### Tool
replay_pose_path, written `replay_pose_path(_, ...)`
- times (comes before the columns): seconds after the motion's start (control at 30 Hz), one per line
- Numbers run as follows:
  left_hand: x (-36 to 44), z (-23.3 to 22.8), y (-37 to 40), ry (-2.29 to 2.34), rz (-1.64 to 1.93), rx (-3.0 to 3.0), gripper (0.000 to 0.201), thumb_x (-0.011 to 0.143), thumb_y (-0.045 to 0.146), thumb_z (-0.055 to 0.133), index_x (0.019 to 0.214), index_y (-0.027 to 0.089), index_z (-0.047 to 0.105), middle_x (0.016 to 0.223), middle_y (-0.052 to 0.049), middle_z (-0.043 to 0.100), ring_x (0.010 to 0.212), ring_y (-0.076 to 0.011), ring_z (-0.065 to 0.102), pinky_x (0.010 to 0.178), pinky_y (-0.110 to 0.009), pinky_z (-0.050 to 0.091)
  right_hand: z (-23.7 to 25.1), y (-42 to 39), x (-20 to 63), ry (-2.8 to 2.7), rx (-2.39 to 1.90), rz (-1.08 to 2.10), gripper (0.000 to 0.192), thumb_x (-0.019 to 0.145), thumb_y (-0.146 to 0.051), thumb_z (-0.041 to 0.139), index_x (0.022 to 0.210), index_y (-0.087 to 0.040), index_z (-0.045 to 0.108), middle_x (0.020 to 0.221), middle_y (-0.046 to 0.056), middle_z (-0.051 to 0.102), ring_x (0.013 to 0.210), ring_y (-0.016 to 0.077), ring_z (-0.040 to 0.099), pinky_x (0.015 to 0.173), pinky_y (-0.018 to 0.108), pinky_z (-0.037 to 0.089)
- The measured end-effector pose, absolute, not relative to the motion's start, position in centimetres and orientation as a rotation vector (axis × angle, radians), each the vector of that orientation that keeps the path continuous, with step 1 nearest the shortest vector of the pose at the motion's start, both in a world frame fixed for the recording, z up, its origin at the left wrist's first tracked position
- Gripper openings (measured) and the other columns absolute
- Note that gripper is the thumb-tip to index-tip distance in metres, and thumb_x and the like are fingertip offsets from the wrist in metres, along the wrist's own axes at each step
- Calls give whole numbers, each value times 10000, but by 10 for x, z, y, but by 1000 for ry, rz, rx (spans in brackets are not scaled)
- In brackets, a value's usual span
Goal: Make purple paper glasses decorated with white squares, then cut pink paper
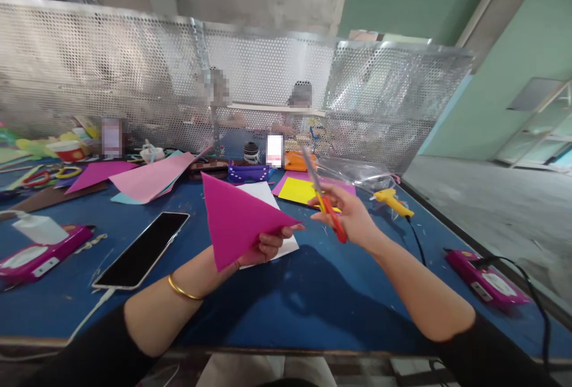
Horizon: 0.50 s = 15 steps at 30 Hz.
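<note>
Held up over the blue table is a magenta triangular sheet (pixel 241 220), which looks like craft foam or felt. My left hand (pixel 268 247) is closed on its lower right edge, fingers curled round the front. A pair of scissors (pixel 333 220) with red and yellow handles is in my right hand (pixel 353 214), just right of the sheet's tip. The blades point up and away, apart from the sheet; blur hides how far they are parted. Under the magenta sheet lies white paper (pixel 290 244), partly covered. Beyond my right hand is a yellow sheet (pixel 295 190).
Left on the blue table (pixel 348 315) are a phone (pixel 143 250) on a cable, a magenta power strip (pixel 44 256) and pink sheets (pixel 152 178). A yellow glue gun (pixel 393 201) and another power strip (pixel 487 279) lie right. A perforated metal screen (pixel 268 59) stands behind; people show through it.
</note>
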State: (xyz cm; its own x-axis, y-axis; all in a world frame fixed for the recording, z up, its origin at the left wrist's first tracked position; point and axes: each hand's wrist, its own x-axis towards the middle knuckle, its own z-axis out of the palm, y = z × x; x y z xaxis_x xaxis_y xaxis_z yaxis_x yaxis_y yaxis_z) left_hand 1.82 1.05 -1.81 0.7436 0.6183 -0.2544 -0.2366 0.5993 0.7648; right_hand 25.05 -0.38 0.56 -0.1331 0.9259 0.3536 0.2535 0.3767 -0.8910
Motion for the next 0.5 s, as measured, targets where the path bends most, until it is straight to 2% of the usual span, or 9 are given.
replay_pose_path(0.13, 18, -25, 13, 584, 527, 844, 145, 818, 179, 618, 947, 178, 683, 609, 14, 548, 330, -34, 244, 326, -182, 188, -4, -4, 231, -1722, -1038, 887, 503, 632, -223, 801, 1112, -256, 654, 885, -4, 694, 872, 182, 646, 882, 368, 483)
replay_pose_path(0.27, 17, -20, 14, 644, 552, 921, 118, 793, 275, 670, 848, 171, 685, 555, 6, 540, 334, -48, 285, 340, -189, 206, -16, 0, 228, -1666, -1031, 969, 501, 635, -232, 772, 1109, -231, 611, 692, -69, 586, 637, 119, 564, 681, 292, 485)
replay_pose_path(0.37, 19, -19, 12, 690, 648, 986, 171, 765, 338, 701, 812, 173, 713, 635, -38, 621, 400, -83, 419, 372, -206, 273, -16, 6, 232, -1567, -1040, 1062, 537, 605, -299, 790, 1084, -228, 558, 618, -103, 539, 531, 112, 544, 579, 281, 482)
replay_pose_path(0.5, 25, -28, 7, 790, 850, 1076, 82, 687, 247, 790, 742, 215, 738, 732, -33, 698, 597, -135, 578, 521, -225, 428, -12, 10, 241, -1439, -1080, 1154, 566, 547, -349, 833, 1012, -231, 532, 606, -105, 568, 487, 121, 581, 557, 290, 504)
